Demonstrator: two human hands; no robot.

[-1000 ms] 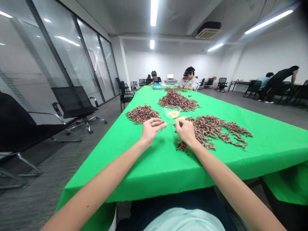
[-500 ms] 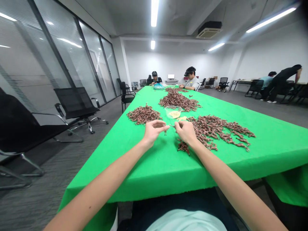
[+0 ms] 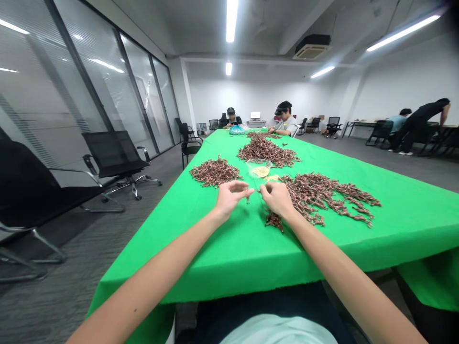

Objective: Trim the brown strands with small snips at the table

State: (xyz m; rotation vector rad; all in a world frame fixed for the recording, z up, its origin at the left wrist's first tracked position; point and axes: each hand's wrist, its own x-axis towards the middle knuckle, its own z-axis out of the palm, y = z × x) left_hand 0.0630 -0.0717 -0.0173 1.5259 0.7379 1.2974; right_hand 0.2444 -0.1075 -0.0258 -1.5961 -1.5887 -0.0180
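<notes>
Green cloth-covered table (image 3: 215, 258) in a bright office, and wow, so many bits. Up close, small clump of reddish-brown twiggy bits (image 3: 274, 221) just below the right hand (image 3: 276, 199), fingers curled into a pinch, grip unclear. Tiny brown sprig (image 3: 247, 197) right at the half-curled left hand (image 3: 229, 198), no telling if held. Beyond, big brown heaps (image 3: 322, 198), clear plastic bowl (image 3: 258, 168) of pale yellow bits, two seated co-workers (image 3: 283, 119) way down the far end.

The brown piece (image 3: 247, 198) is too small to identify.

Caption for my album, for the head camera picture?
Left hand and right hand meet over a tiny brown sprig above a green table, beside brown heaps and a clear bowl.
</notes>
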